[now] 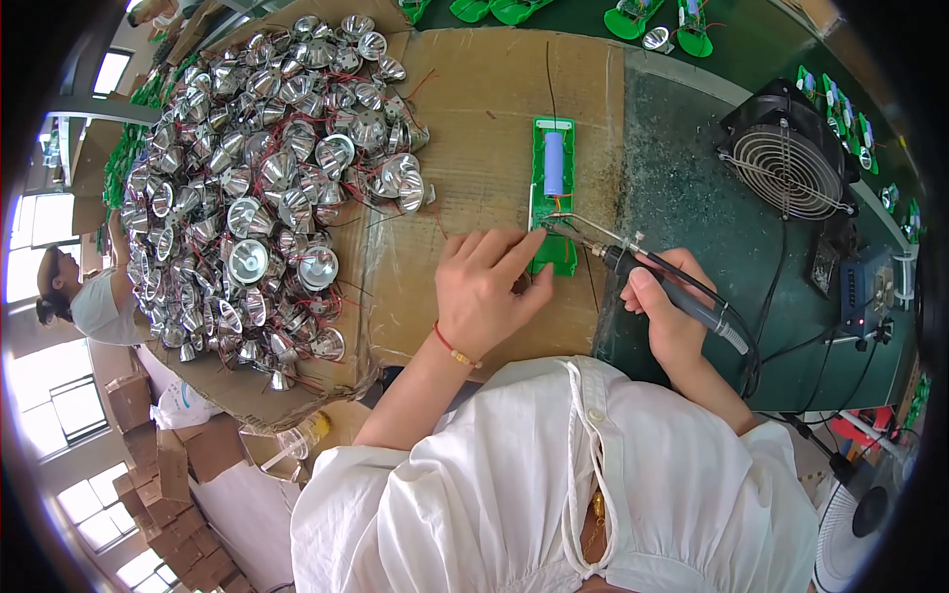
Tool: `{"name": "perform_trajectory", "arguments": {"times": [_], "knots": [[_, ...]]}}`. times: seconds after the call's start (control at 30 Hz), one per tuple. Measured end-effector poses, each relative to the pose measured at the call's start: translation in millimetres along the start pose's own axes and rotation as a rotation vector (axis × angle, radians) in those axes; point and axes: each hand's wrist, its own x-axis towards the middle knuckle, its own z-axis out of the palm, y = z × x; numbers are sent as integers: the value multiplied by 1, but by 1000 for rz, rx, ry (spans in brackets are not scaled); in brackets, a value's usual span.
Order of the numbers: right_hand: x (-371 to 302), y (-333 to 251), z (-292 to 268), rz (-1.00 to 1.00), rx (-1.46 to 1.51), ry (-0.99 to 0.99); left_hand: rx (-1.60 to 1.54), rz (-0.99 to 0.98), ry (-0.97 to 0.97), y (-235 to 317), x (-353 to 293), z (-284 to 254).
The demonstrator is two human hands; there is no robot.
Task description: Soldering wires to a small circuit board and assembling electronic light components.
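Note:
A green plastic housing [540, 178] lies upright in the picture on the brown cardboard sheet [474, 109]. Inside it sits a purple cylindrical battery cell [554, 164], with thin red and yellow wires at its lower end. My left hand [486, 287] rests at the housing's lower left, its fingertips together against the wires or board there; what they pinch is too small to make out. My right hand [672, 306] grips a soldering iron [672, 292] with a thin metal solder feed tube [598, 229] fixed along it. Its tip points at the housing's lower part, near my left fingertips.
A big heap of silver reflector cups [267, 178] with red wires fills the left. A black fan with a wire grille [789, 170] stands at the right, near a blue control box [866, 292]. More green housings [633, 18] line the far edge. Cables hang beside my right arm.

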Motion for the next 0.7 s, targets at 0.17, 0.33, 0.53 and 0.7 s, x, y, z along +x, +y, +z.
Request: {"name": "perform_trajectory", "arguments": {"times": [0.17,0.33,0.53,0.7], "knots": [[0,1,-5,50,25,8,20,57,-1,2,4,0],[-4,3,-10,5,121,72,26,51,-1,4,5,4],[-3,10,-17,-70,64,176,-17,-1,8,-3,2,8],[-3,20,-49,-149,5,290,-100,-143,59,3,-4,2]]}}
